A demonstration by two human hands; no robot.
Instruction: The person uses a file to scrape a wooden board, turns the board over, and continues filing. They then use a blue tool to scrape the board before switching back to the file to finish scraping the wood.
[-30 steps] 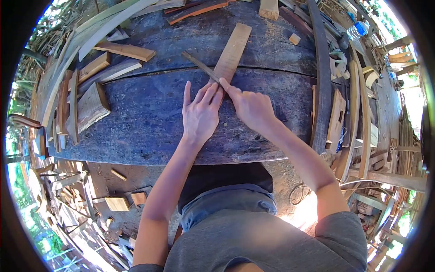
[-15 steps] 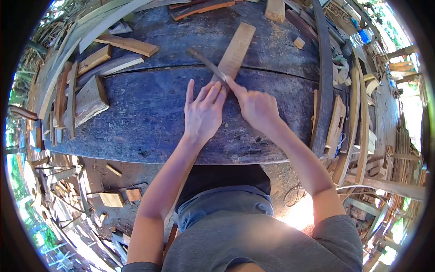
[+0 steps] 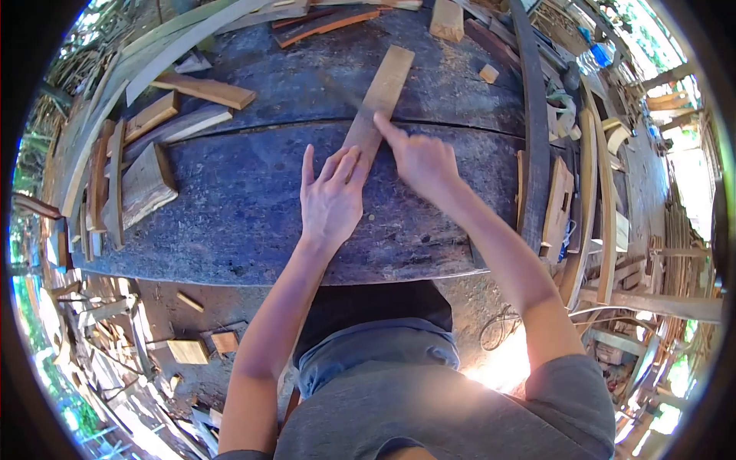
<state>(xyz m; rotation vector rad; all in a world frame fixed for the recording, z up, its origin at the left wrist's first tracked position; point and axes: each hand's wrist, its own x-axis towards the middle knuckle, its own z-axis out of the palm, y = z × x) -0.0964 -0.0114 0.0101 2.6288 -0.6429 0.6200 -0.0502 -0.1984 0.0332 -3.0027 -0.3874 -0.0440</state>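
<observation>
A flat wooden board [image 3: 389, 80] lies slanted on the dark blue worktable [image 3: 253, 207], its far end pointing away from me. My left hand [image 3: 333, 199] presses its fingers over the near end of the board, the little finger sticking out to the left. My right hand [image 3: 425, 161] is closed, with its index finger stretched along a thin, dark bar-like tool that looks like a file [image 3: 357, 102]. Motion smears the file, which crosses the board toward the far left. Its handle is hidden inside my fist.
Wood offcuts [image 3: 203, 90] and a thick block [image 3: 149, 184] lie on the left. A small wood cube [image 3: 488, 73] and a larger block [image 3: 446, 21] sit toward the far right. A long dark beam [image 3: 530, 115] runs along the right side, with a plastic bottle [image 3: 596, 57] beyond it.
My right hand has moved a little away from me and left, carrying the file across the board. The view has shifted slightly. My left hand keeps its hold on the board.
</observation>
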